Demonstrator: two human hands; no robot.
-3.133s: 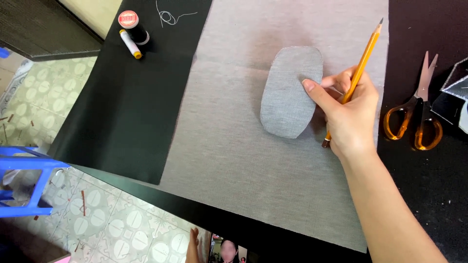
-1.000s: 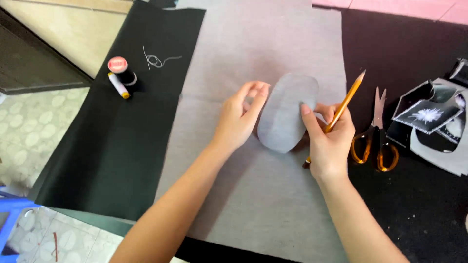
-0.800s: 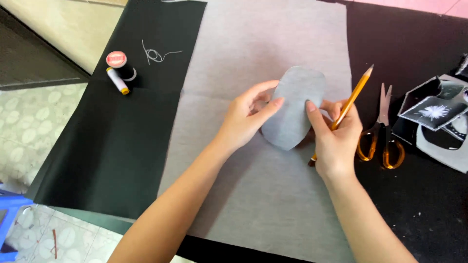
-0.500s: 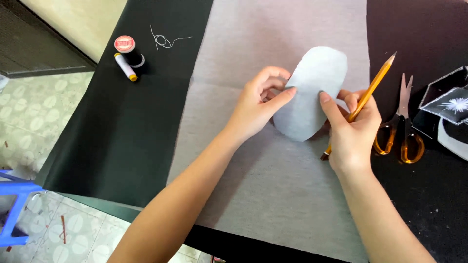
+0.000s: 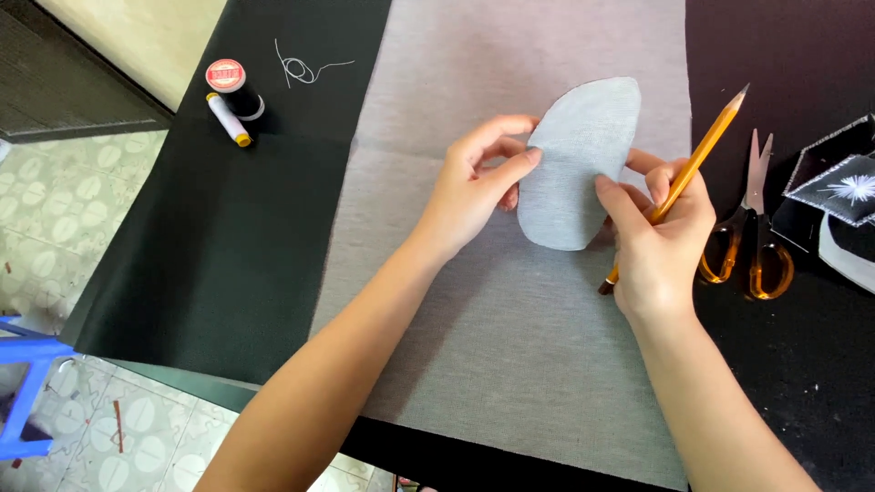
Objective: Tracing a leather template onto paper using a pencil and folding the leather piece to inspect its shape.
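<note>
While pinching the left edge of the oval grey cut-out (image 5: 579, 164) between thumb and fingers, left hand (image 5: 474, 187) closed on it, lifting that edge a little off the cloth. Right hand (image 5: 658, 239) clamped round a yellow pencil (image 5: 679, 182), point aimed up and away, one fingertip pressing the cut-out's right edge. Cut-out held between both hands, just above the large grey fabric sheet (image 5: 510, 346), toward its far right part. Grey sheet spread flat over black fabric (image 5: 228, 246) covering the counter. No pencil outline visible on the sheet anywhere, so positioning seems under way and any marking apparently yet to start. Right of the pencil hand, orange-handled scissors (image 5: 752, 237) lying untouched on the dark counter, blades pointing far. Further right, dark pieces with a white pattern (image 5: 848, 187) at the edge of view. Far left, a black thread spool with red top (image 5: 232, 87), a white and yellow bobbin (image 5: 228, 118) just beside it, a loose white thread (image 5: 305, 68) nearby. Tiled floor (image 5: 55, 219) beyond the near-left edge.
</note>
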